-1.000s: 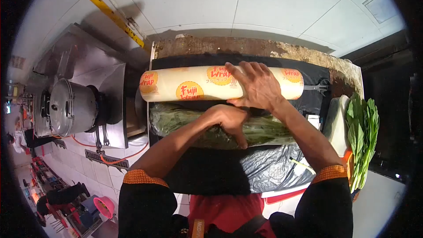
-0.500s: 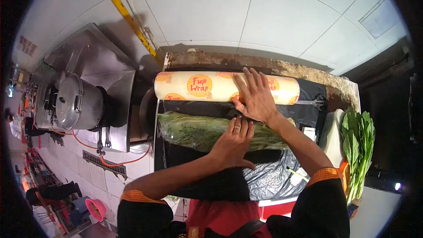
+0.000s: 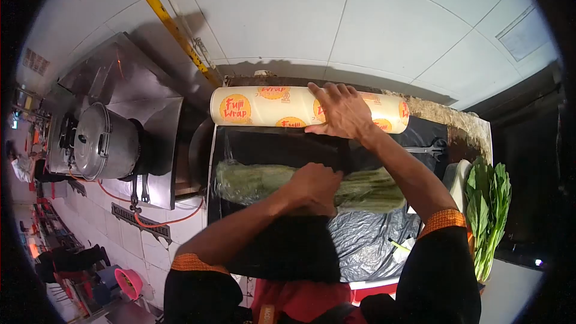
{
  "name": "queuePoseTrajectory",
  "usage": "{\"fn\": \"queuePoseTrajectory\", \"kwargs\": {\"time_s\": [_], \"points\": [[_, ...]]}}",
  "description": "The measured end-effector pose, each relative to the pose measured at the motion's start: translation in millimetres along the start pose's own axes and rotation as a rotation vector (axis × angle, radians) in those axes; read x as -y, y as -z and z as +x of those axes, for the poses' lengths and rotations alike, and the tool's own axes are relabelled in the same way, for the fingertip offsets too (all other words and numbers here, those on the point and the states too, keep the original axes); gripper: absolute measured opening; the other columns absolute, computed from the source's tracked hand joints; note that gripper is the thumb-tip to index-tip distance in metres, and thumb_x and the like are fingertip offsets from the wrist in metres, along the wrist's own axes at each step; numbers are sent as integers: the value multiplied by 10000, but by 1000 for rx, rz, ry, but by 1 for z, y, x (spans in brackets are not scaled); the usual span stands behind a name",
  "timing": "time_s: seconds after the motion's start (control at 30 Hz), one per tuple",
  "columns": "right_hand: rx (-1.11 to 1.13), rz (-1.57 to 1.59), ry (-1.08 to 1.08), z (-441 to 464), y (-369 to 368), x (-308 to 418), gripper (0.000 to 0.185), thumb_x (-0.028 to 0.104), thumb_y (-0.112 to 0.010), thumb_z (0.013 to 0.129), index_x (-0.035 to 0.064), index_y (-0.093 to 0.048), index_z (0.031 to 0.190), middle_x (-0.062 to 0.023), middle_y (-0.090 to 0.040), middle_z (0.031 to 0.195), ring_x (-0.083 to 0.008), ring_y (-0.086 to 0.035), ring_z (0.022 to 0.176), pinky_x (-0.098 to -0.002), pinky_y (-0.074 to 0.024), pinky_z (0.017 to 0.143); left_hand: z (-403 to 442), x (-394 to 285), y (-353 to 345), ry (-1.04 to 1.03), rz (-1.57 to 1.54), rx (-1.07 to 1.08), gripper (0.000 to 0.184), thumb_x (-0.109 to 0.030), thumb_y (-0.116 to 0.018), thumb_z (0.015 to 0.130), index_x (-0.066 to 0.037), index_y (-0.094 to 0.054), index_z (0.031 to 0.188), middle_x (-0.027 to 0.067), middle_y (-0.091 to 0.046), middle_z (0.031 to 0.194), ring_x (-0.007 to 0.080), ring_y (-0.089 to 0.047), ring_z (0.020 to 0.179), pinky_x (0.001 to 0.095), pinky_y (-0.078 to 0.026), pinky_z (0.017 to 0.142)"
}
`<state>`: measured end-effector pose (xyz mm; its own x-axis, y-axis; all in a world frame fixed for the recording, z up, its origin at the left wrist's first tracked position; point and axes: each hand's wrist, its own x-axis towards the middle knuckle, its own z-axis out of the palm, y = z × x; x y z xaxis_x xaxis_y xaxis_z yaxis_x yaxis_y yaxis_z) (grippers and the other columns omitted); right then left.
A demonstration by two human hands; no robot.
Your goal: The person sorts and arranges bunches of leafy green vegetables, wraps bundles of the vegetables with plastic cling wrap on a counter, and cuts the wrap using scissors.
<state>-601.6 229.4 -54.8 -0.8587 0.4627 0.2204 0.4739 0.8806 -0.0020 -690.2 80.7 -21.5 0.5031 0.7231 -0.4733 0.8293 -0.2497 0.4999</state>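
Note:
A large roll of printed plastic wrap (image 3: 264, 108) lies across the back of the black-covered table (image 3: 282, 246). My right hand (image 3: 343, 111) rests on top of the roll with its fingers spread. Nearer to me, a long bundle of green leafy vegetables (image 3: 252, 181) lies parallel to the roll, covered in clear film. My left hand (image 3: 315, 187) is on the middle of this bundle, its fingers curled down against it; whether they pinch the film is hidden. Clear film shows between the roll and the bundle.
Scissors (image 3: 427, 150) lie right of the roll. Loose leafy greens (image 3: 489, 216) stand at the table's right side beside a whitish object (image 3: 459, 180). A lidded pot (image 3: 102, 141) sits on the stove at left. Behind the table is a tiled wall (image 3: 288, 18).
The roll has turned and shifted away from the bundle, widening the gap. My left hand has gone from lying flat with spread fingers to curled on the bundle.

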Motion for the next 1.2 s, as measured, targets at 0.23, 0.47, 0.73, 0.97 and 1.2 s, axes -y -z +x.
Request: {"fn": "queuePoseTrajectory", "kwargs": {"time_s": [0.23, 0.47, 0.73, 0.97, 1.2], "points": [[-18, 50, -18, 3, 3, 0, 915, 733, -564, 694, 46, -456, 1288, -195, -580, 1018, -353, -603, 916, -430, -487, 803, 42, 28, 22, -66, -345, 596, 791, -581, -717, 642, 14, -598, 1149, 216, -644, 1055, 307, -635, 964, 418, -490, 840], [-12, 37, -56, 1, 6, 5, 893, 740, -521, 725, 53, -448, 1291, -202, -571, 1053, -365, -587, 946, -437, -471, 833, 21, 16, 7, -251, 170, -287, 978, -681, -669, 633, 113, -518, 1183, 271, -542, 1164, 389, -508, 1135, 439, -335, 1025], [-143, 568, -204, -6, 34, -48, 365, 250, -515, 907, 30, -469, 1194, -213, -608, 1016, -374, -606, 873, -449, -477, 760, 13, -3, -27, -43, 504, -448, 702, -431, -783, 597, 21, -502, 1056, 173, -544, 979, 303, -552, 953, 426, -421, 847], [679, -280, -374, -187, 90, -166, 261, 43, -561, 701, 8, -589, 958, -204, -634, 778, -384, -626, 755, -475, -505, 660, 30, 11, -5, -66, 291, -483, 551, -130, -722, 587, 1, -494, 1072, 220, -513, 1117, 330, -593, 890, 408, -437, 822], [499, -330, -285, -273, 54, -179, 395, 108, -592, 729, -7, -545, 1103, -127, -613, 934, -262, -613, 943, -362, -496, 798, 30, 10, 0, -2, 344, -378, 709, -195, -822, 483, -31, -492, 1088, 289, -375, 1350, 348, -636, 845, 419, -460, 807]]}}
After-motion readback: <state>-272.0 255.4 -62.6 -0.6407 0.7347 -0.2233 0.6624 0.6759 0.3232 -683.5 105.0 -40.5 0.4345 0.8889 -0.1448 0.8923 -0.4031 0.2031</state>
